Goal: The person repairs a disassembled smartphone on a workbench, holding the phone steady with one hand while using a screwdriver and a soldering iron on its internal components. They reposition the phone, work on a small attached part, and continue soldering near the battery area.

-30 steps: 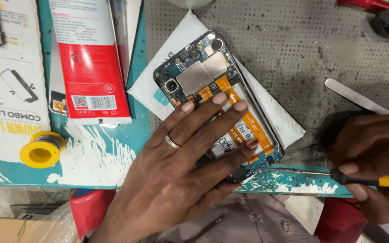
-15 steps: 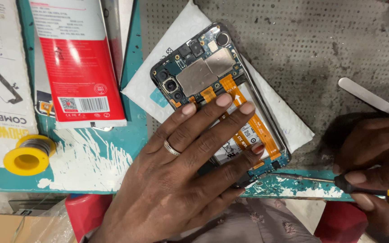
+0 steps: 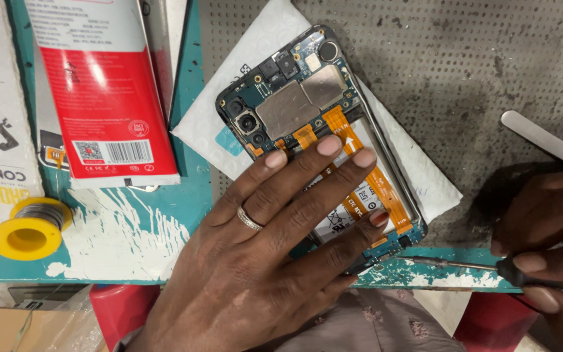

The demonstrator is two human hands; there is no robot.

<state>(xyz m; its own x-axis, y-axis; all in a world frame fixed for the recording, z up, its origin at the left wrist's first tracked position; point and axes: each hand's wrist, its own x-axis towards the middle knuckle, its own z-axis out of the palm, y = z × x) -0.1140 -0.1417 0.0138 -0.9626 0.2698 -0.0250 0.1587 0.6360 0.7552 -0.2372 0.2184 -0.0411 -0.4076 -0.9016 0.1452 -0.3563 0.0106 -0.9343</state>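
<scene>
The left hand (image 3: 262, 254) is lying palm down with its back facing the camera, entering from the lower edge and reaching up and to the right. Its four fingers (image 3: 307, 171) are extending flat and slightly spread, the thumb is angling out to the right, and a ring is sitting on one finger. The right hand (image 3: 548, 241) is entering from the right edge, its fingers curling inward into a closed pinch grip, thumb tip pressing below.

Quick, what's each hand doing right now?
Left hand: open, fingers spread flat on the opened phone.
Right hand: closed around a screwdriver whose tip points at the phone's bottom edge.
</scene>
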